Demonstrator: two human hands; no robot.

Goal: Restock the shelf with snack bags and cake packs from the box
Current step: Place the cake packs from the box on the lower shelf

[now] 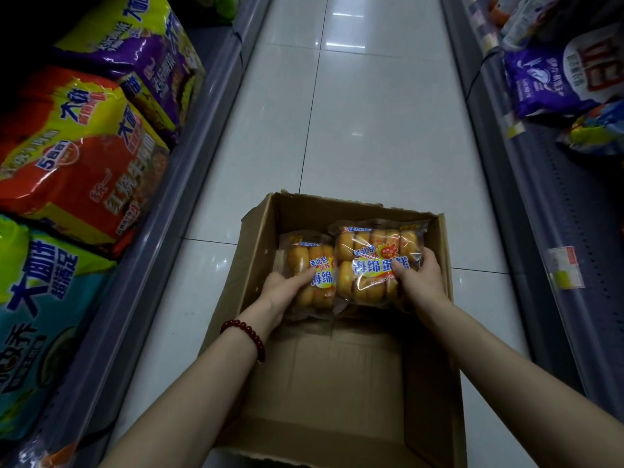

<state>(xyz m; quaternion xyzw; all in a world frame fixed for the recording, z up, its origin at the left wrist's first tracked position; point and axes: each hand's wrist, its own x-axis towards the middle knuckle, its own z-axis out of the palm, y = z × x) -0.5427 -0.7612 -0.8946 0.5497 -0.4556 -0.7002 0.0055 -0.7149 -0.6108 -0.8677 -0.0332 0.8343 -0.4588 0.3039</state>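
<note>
Inside the open cardboard box (422, 393), at its far end, two clear packs of round yellow sponge cakes are seen side by side, the right one overlapping the edge of the left. The right cake pack (378, 261) is gripped by the right hand (420, 282): the thumb is laid across its printed front near the lower right corner, and the fingers are curled round its right edge, with the fingertips (426, 253) seen on the plastic. The left cake pack (312, 268) is held by the left hand (287, 288); the thumb is stretched over its front up to the blue label, while the other fingers are hidden beneath the pack, so how they lie cannot be told. A band of dark red beads (244, 334) is worn on the left wrist. The nearer part of the box floor is bare cardboard. The box is set on a pale tiled floor (354, 113) in an aisle. On the left shelf (189, 184), large noodle multipacks (77, 157) in red, purple and teal wrappers are stacked. On the right shelf (557, 204), a purple bag (540, 82) and other packets are seen, with a price label (565, 266) on its edge.
</note>
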